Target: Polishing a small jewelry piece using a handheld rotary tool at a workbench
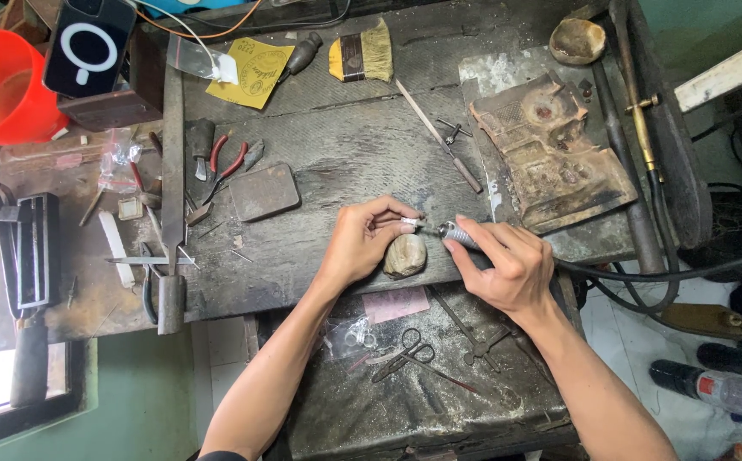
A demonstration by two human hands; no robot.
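Observation:
My left hand (362, 241) pinches a small silver piece (410, 223) between thumb and fingertips, just above a worn wooden bench peg (405, 255) at the bench's front edge. My right hand (508, 269) grips a rotary tool handpiece (458, 235) with a ribbed metal collar. Its tip points left and meets the silver piece. A black flexible shaft (627, 275) runs from the handpiece off to the right.
The dark workbench (345, 145) carries red-handled pliers (224, 162), a flat metal plate (263, 191), a brush (361, 51), a file (438, 137) and a charred soldering block (550, 154). Scissors (405, 352) and tweezers lie in the lower tray (405, 410). An orange bucket (0, 85) stands at far left.

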